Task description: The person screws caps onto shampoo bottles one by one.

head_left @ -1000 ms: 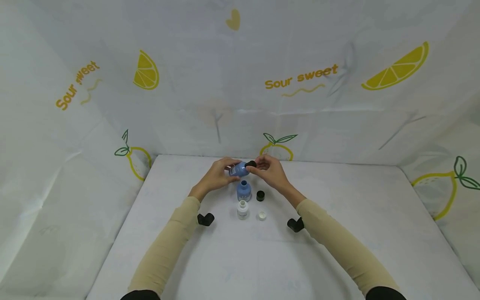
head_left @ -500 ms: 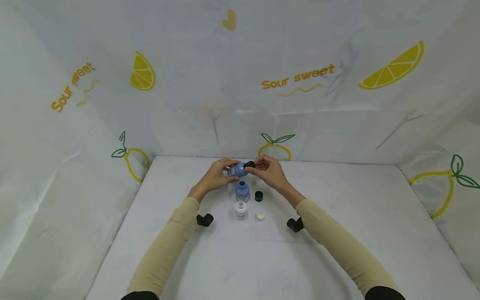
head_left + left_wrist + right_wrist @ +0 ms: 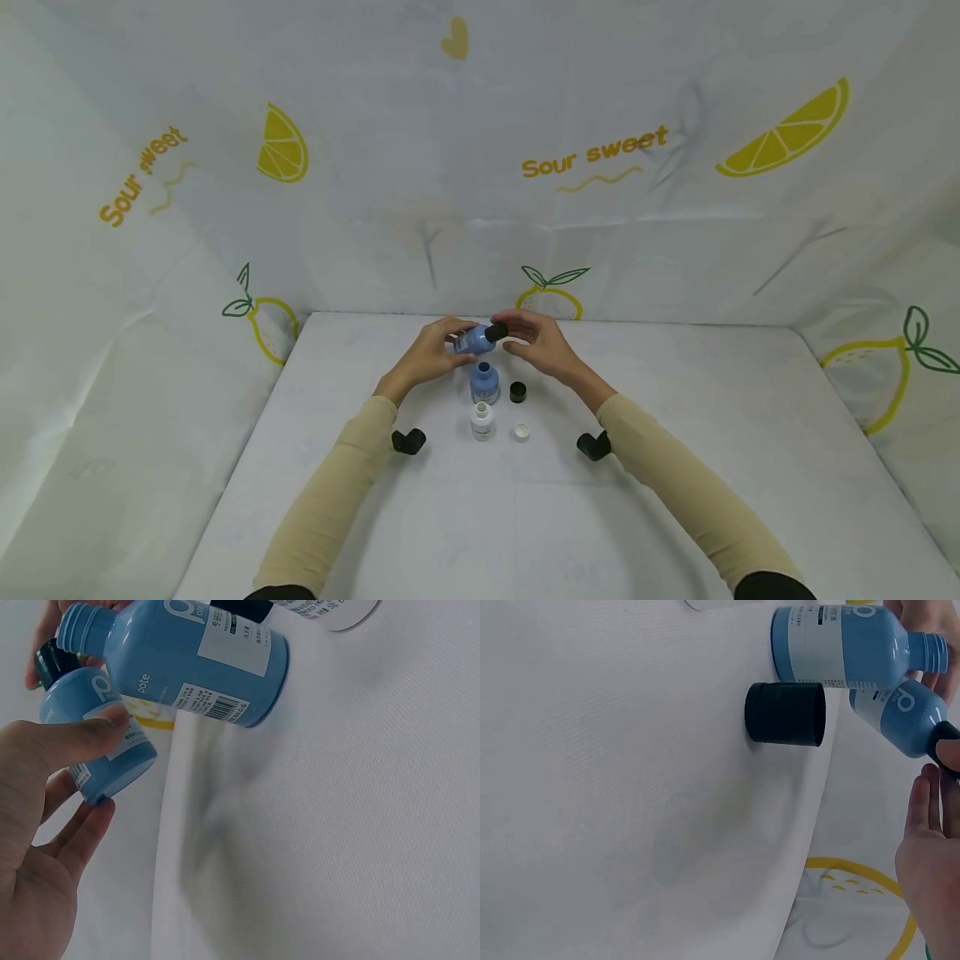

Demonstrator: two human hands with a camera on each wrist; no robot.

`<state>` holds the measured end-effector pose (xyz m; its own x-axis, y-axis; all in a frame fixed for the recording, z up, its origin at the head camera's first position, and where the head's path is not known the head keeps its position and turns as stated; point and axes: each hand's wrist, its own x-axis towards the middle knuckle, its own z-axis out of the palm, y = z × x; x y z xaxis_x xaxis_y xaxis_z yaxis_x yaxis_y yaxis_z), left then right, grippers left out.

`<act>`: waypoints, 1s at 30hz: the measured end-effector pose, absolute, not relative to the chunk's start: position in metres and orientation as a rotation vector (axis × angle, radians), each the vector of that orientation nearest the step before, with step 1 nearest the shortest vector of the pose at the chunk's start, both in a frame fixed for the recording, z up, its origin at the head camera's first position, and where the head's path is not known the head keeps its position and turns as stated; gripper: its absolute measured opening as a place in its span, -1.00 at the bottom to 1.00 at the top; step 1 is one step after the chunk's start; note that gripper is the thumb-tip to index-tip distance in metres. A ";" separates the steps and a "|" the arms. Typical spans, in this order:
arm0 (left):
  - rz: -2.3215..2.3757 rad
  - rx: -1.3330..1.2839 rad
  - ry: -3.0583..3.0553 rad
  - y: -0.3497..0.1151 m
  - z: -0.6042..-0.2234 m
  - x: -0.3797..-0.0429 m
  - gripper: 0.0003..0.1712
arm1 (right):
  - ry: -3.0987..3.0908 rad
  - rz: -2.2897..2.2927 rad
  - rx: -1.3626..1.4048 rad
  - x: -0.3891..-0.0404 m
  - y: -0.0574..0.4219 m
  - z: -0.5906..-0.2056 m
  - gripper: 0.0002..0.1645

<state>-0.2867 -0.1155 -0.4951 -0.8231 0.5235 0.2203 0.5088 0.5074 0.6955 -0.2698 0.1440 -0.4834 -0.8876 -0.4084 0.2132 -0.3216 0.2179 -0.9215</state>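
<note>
The tabletop (image 3: 675,400) spreads out beneath me and runs back to a pale backdrop (image 3: 360,242) printed with lemons. My two sleeves (image 3: 337,475) reach in from either side of the near edge, slanting inward so that my hands come close together toward the far edge.

My left hand (image 3: 431,350) grips the capped blue bottle (image 3: 472,339) above the tabletop, palm turned inward. The bottle lies well over from upright: its base sits at my left fingers (image 3: 90,832), and its long axis runs rightward, rising a little, so the black top (image 3: 496,332) points at my right hand (image 3: 546,343). My left thumb crosses the label, while the fingertips support the base end. My right fingers (image 3: 917,802) are loosened and spread from the thumb, on either side of that top; I cannot tell whether they touch it.

Nearer me than my left fingertips, the other blue bottle (image 3: 484,385) stands upright, its threaded neck bare and pointing up. Nearer still stands the smaller white bottle (image 3: 482,423), also upright and uncapped. On the nearer side of my right fingers rests a loose black cap (image 3: 517,392), and farther down from them, beside the white bottle, the little white cap (image 3: 521,432).
</note>
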 end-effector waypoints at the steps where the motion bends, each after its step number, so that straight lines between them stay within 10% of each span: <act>1: 1.243 0.930 2.710 -0.116 -0.495 -0.286 -0.31 | 2.384 -1.783 -0.732 -0.270 0.144 -0.483 -0.41; 30: 1.272 0.906 2.705 -0.117 -0.494 -0.285 -0.29 | 2.486 -1.813 -0.585 -0.268 0.137 -0.485 -0.55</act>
<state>-0.2847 -0.1173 -0.4944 -0.8317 0.5097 0.2201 0.4947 0.5003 0.7106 -0.2676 0.1370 -0.4849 -0.9303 -0.3017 0.2086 -0.2908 0.2602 -0.9207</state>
